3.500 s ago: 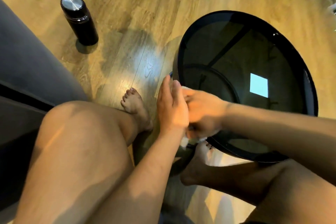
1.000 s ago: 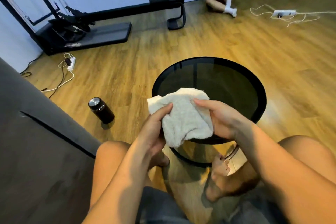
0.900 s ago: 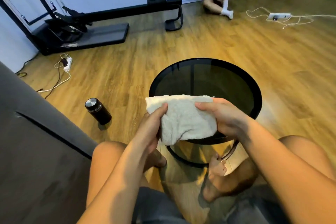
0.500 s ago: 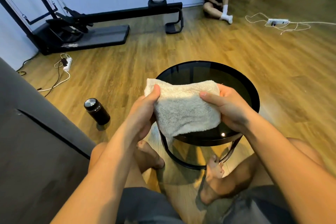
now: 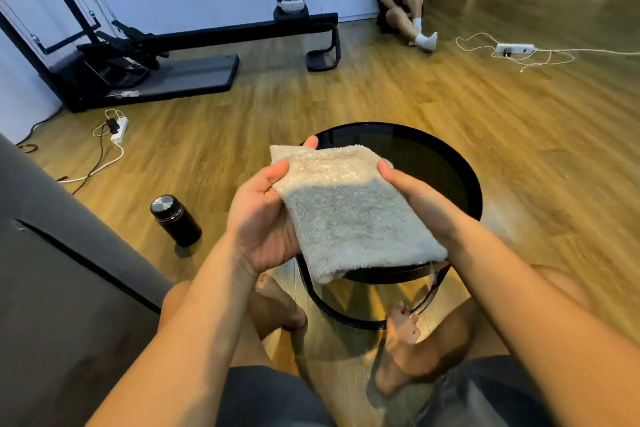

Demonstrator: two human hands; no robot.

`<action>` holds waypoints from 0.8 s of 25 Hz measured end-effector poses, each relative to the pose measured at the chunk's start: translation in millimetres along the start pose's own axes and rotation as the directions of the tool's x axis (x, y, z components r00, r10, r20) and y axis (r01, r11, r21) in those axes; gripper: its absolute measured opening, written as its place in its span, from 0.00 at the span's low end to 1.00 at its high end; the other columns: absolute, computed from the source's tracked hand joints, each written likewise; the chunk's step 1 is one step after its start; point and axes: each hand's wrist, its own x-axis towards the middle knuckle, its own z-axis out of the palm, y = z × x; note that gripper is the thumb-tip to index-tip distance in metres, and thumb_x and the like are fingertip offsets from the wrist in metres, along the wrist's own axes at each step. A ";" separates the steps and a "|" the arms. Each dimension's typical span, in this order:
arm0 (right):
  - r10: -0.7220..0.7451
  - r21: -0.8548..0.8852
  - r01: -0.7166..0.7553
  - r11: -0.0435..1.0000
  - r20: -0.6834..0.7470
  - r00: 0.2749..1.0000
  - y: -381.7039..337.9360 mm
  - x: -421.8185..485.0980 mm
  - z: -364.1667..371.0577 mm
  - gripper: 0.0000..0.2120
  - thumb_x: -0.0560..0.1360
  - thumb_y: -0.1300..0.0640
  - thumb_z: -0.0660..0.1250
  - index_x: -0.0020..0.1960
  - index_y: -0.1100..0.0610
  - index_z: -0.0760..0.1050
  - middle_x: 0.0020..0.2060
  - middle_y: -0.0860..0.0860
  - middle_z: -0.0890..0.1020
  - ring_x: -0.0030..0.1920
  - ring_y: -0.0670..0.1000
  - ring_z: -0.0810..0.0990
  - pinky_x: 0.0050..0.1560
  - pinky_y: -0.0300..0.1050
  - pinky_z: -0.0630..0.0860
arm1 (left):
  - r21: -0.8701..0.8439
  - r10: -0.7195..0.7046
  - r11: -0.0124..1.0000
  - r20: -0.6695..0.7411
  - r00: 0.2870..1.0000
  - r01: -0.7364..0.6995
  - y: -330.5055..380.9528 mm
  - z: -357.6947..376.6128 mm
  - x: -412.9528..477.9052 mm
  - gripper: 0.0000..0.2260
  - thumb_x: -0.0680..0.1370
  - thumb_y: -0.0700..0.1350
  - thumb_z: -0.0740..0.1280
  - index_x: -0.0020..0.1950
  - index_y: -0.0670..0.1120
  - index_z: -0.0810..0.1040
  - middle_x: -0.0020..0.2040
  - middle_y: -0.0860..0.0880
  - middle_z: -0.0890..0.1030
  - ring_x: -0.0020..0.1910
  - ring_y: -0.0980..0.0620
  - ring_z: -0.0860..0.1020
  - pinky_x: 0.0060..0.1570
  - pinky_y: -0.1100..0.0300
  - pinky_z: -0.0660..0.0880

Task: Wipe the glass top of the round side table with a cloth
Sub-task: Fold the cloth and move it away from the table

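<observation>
Folded cream cloth [image 5: 346,215], held over round side table's dark glass top [image 5: 436,163] — left edge pinched by left hand [image 5: 261,218], right edge by right hand [image 5: 419,204].

Domestic living room doubling as exercise space: grey sofa [image 5: 52,270], lower left; rowing machine [image 5: 138,55], upper left; white wall cabinets [image 5: 207,0], top; wood-plank floor [image 5: 519,149] with trailing power strips [image 5: 514,48].
</observation>
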 end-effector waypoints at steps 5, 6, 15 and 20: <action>-0.011 0.076 0.021 0.997 -0.128 0.992 3.8 1.5 -7.7 0.29 0.70 0.52 0.75 0.67 0.61 0.74 0.57 0.60 0.83 0.54 0.58 0.84 0.49 0.51 0.81 | 0.288 -0.102 0.943 -0.225 0.969 0.166 -0.4 5.2 5.0 0.22 0.80 0.50 0.65 0.71 0.40 0.73 0.56 0.40 0.81 0.48 0.45 0.84 0.48 0.51 0.82; -0.060 0.006 0.064 0.998 -0.246 0.968 3.0 2.4 -10.6 0.30 0.72 0.55 0.74 0.71 0.60 0.69 0.59 0.60 0.81 0.54 0.59 0.84 0.48 0.51 0.81 | 0.360 -0.075 0.918 -0.248 0.966 0.164 -3.6 4.5 5.3 0.31 0.75 0.46 0.72 0.76 0.42 0.66 0.56 0.40 0.80 0.47 0.45 0.85 0.46 0.51 0.83; -0.272 -0.977 -0.039 0.210 -0.097 0.957 -60.1 -30.2 -61.2 0.21 0.63 0.51 0.81 0.54 0.48 0.79 0.50 0.46 0.79 0.49 0.48 0.78 0.44 0.43 0.73 | 0.998 0.380 -0.011 -0.045 0.924 0.054 -43.6 50.8 74.3 0.19 0.62 0.48 0.83 0.46 0.53 0.77 0.57 0.52 0.68 0.48 0.56 0.73 0.32 0.71 0.74; -0.204 -0.930 -0.112 0.351 -0.193 0.960 -87.3 -36.0 -177.1 0.06 0.67 0.53 0.77 0.38 0.49 0.79 0.35 0.44 0.81 0.36 0.47 0.79 0.34 0.43 0.76 | 0.997 0.165 0.021 0.066 0.984 -0.071 -88.9 83.8 163.2 0.15 0.65 0.58 0.75 0.42 0.50 0.78 0.43 0.52 0.78 0.43 0.53 0.75 0.37 0.57 0.71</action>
